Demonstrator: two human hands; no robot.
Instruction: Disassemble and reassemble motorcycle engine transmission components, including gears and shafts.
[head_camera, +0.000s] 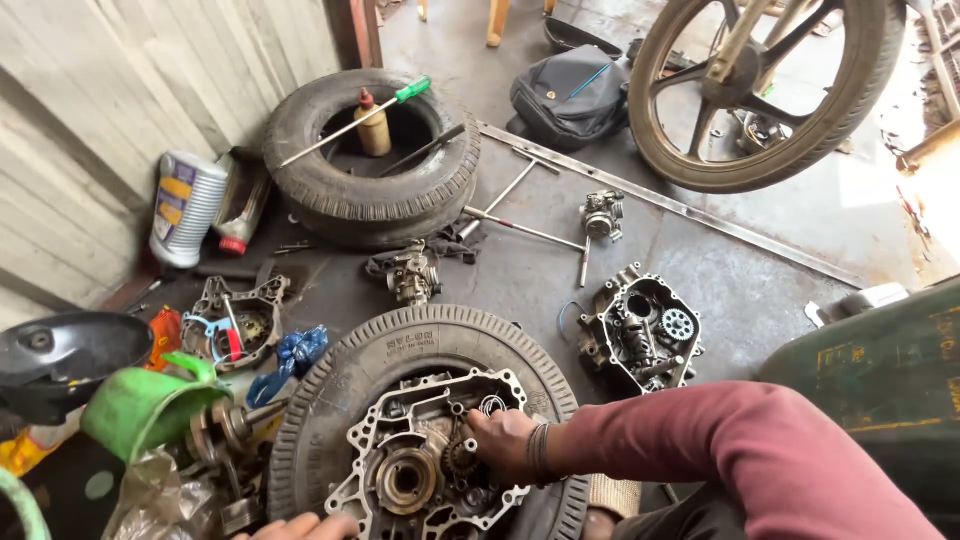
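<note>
Green screwdriver handle (412, 89), maroon sleeve (740, 450), blue rag (296, 355).

A: Engine case half (420, 465)?
B: Silver cast metal, greasy, lying flat and open side up inside a black tyre (400, 345) on the floor. Scalloped bolt-hole rim; round bearing seat left of centre.
A: Gear?
B: Small toothed gear (460, 458) sits inside the case, right of the bearing.

Black bag (568, 97), white bottle (185, 207), green-handled screwdriver (356, 122).
</note>
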